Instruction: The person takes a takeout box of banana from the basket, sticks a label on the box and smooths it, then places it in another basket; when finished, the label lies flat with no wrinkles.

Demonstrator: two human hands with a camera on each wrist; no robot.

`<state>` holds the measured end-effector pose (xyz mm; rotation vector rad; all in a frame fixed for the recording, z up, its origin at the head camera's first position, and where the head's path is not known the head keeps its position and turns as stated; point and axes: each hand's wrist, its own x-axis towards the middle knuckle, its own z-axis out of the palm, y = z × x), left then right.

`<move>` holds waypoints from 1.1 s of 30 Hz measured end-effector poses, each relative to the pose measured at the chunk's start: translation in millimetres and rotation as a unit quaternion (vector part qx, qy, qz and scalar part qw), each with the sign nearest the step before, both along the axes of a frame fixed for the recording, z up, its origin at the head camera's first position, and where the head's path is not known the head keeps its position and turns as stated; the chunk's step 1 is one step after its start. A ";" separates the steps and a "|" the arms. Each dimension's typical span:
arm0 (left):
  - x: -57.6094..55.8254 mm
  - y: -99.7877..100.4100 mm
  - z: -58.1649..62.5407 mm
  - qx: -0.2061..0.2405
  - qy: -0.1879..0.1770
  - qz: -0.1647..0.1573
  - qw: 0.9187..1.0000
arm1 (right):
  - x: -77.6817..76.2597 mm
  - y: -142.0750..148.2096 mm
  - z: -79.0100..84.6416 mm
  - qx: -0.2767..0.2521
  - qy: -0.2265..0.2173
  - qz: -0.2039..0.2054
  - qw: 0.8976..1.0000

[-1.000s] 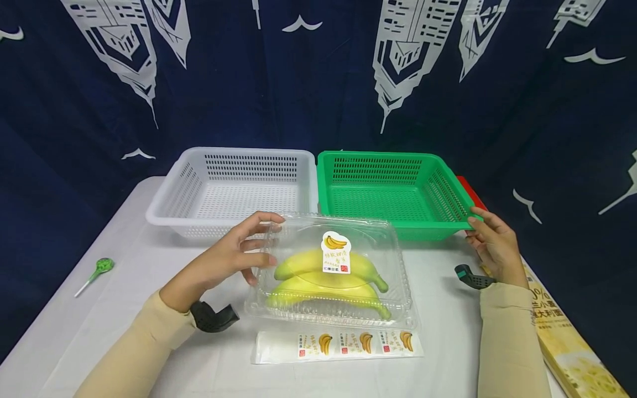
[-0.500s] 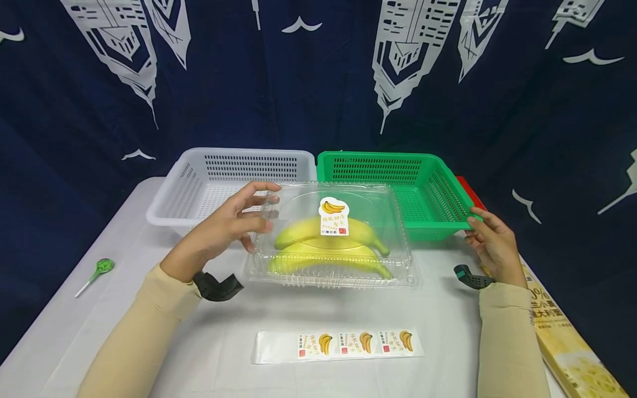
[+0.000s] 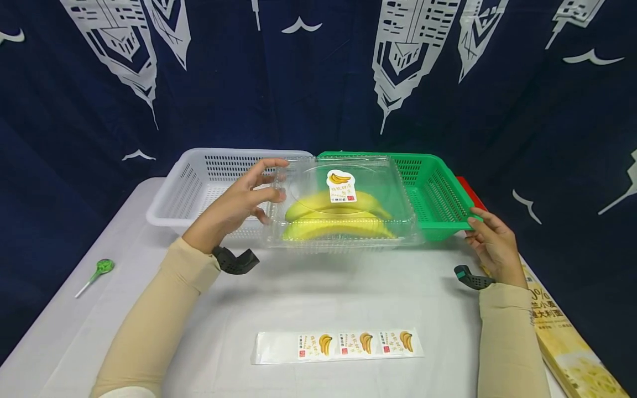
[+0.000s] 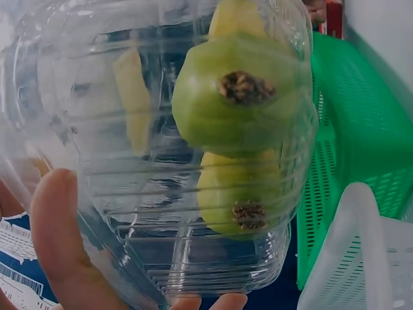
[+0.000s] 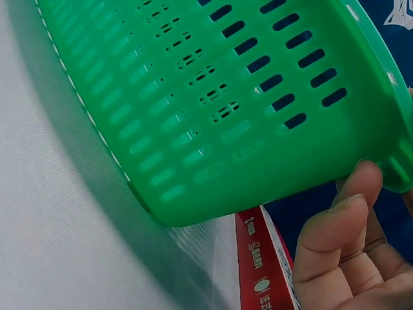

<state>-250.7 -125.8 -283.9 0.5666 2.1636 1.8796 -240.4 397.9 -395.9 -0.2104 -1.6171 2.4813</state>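
My left hand (image 3: 236,207) grips the left end of a clear plastic clamshell box (image 3: 306,179), held above the table in front of the baskets. Yellow bananas (image 3: 338,228) lie inside, and a banana sticker (image 3: 342,187) is on the lid. Their greenish ends (image 4: 235,97) show through the plastic in the left wrist view, with my thumb (image 4: 61,232) against the wall. My right hand (image 3: 492,243) pinches the front right corner of the green basket (image 3: 435,193); the right wrist view shows thumb and fingers at its rim. The box hides part of this basket.
A white basket (image 3: 166,207) stands left of the green one. On the table lie a strip of banana stickers (image 3: 360,345) and a green lollipop (image 3: 104,266). A yellow box (image 3: 572,342) lies along the right edge; a red box (image 5: 258,258) is behind the green basket's corner.
My left hand has lifted the clamshell box from behind the sticker strip and carried it forward, so it now overlaps the green basket. My right hand has stayed at the basket's corner.
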 end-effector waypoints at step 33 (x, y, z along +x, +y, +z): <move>-69.9 79.7 -3.4 0.082 -0.016 0.033 0.996 | 0.8 0.1 -0.7 0.017 0.000 0.000 1.000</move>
